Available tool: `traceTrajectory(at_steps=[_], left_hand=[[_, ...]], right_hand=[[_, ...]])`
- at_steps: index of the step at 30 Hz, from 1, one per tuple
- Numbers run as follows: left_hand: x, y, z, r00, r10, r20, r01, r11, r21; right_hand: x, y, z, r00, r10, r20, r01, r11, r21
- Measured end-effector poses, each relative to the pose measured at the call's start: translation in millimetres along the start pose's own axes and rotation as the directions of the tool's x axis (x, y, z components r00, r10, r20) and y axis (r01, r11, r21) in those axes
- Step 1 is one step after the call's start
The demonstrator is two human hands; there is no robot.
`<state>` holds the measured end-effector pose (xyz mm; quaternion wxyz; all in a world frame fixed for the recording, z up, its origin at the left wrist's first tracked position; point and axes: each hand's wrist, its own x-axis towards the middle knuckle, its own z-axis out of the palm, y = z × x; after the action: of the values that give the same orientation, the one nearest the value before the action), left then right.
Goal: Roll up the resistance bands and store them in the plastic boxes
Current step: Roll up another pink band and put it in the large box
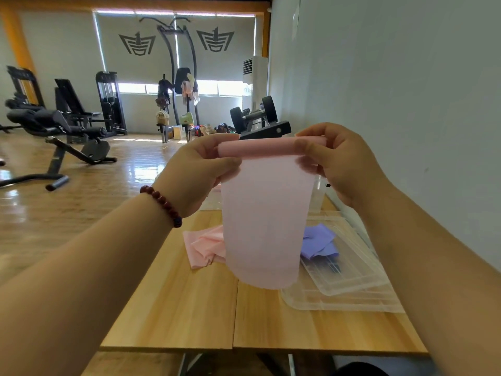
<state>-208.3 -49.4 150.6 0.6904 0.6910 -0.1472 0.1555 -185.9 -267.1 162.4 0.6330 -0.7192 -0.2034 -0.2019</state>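
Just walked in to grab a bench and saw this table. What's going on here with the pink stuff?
A person is rolling up a pink band, held in the air above the wooden table. The left grip and right grip pinch the two ends of the rolled top. The rest hangs loose, so it is only partly rolled. A crumpled pink band lies on the table, and a purple band rests unrolled on the clear plastic box.

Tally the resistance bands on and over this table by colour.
Pink: 2, the held band and the crumpled band, if that one is separate.
Purple: 1, the purple band.
Total: 3.
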Motion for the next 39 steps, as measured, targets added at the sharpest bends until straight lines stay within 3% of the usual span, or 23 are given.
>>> traceTrajectory(at_steps=[5,15,27,32,39], left_hand=[[-4,2,-7,0.997,-0.048,0.063,0.047,0.999,0.024],[-12,11,-13,0.973,-0.119,0.197,0.144,0.982,-0.120],[-14,-5,0,0.994,-0.105,0.029,0.101,0.990,0.094],[-13,-12,11,0.992,-0.119,-0.037,0.120,0.992,0.024],[-10,-33,5,0.987,-0.116,-0.107,0.127,0.987,0.097]], right_hand=[[-3,4,0,0.998,-0.052,-0.034,0.051,0.997,-0.053],[-11,5,13,0.990,-0.115,-0.080,0.121,0.989,0.084],[-16,14,17,0.989,-0.145,0.037,0.142,0.987,0.074],[-19,26,28,0.988,-0.150,0.046,0.149,0.988,0.030],[-11,53,33,0.982,-0.094,0.162,0.088,0.995,0.046]])
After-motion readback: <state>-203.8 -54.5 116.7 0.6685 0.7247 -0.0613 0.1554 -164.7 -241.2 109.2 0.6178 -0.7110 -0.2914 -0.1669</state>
